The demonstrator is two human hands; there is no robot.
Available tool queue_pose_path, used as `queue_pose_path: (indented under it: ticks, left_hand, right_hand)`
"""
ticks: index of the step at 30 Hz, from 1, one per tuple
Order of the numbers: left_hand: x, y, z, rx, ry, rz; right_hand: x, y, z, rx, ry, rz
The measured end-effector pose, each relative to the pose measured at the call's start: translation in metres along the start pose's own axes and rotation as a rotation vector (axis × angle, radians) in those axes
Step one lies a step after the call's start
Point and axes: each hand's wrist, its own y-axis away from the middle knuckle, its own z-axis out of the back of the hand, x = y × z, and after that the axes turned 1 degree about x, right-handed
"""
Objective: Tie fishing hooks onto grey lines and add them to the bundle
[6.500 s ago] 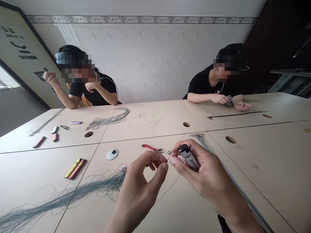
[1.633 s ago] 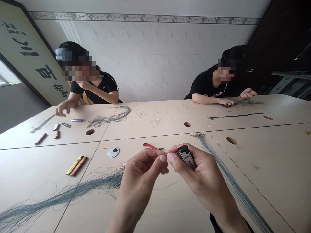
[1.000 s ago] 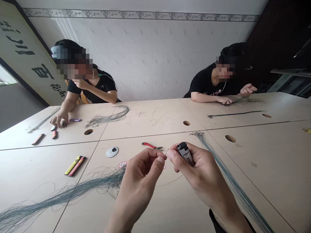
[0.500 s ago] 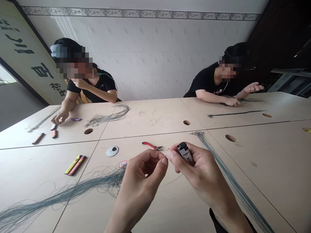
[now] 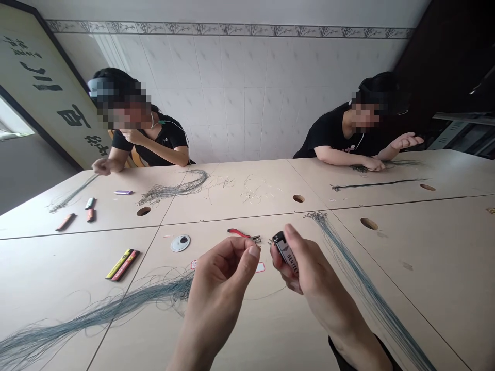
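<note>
My left hand (image 5: pixel 222 288) is closed, with thumb and index fingertip pinched on a fine line whose tip barely shows. A thin strand (image 5: pixel 270 297) curves over the table just right of that hand. In my right hand (image 5: pixel 313 270) is a black lighter (image 5: pixel 286 255) with a silver label, gripped in the fingers, the thumb raised by its top. No flame shows. Behind my fingertips lie red-handled pliers (image 5: pixel 238 233), partly hidden. A bundle of blue-grey lines (image 5: pixel 127 301) with small dark hooks at its end reaches my left hand.
Another line bundle (image 5: pixel 359 273) runs along my right side. Two lighters (image 5: pixel 122 265) and a round white disc (image 5: pixel 180 243) lie at left. Cable holes, including one hole (image 5: pixel 369 223), pierce the table. Two people sit opposite, with more bundles and lighters before them.
My right hand has drawn slightly away from my left fingertips, and its thumb has lifted to the lighter's top. The person at far left has moved a hand from the lighters to a line bundle.
</note>
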Motion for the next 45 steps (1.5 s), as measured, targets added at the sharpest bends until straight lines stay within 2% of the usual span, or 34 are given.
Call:
queue_pose_path:
  ticks: [5, 11, 18, 26, 37, 41, 45]
  left_hand:
    - [-0.002, 0.001, -0.002, 0.005, 0.019, -0.003]
    - [-0.003, -0.001, -0.003, -0.023, 0.029, -0.014]
    - [-0.002, -0.001, -0.003, -0.030, 0.032, -0.016]
    - [0.003, -0.002, -0.003, -0.023, -0.006, 0.003]
    - [0.001, -0.003, -0.003, -0.041, -0.034, -0.017]
    - [0.001, -0.003, -0.004, -0.074, -0.001, -0.009]
    - [0.002, -0.002, -0.004, -0.050, -0.001, -0.004]
  right_hand:
    - [-0.006, -0.007, -0.012, 0.025, -0.040, -0.054]
    - [-0.013, -0.007, -0.014, -0.040, -0.116, 0.010]
    - [-0.009, -0.004, -0.006, 0.003, 0.022, 0.118]
    - [-0.009, -0.004, -0.005, 0.009, 0.081, 0.187]
    - [-0.004, -0.003, -0.005, 0.040, 0.080, 0.090]
    - [-0.002, -0.003, -0.003, 0.038, 0.088, 0.097]
    - [-0.003, -0.004, -0.003, 0.040, 0.073, 0.121]
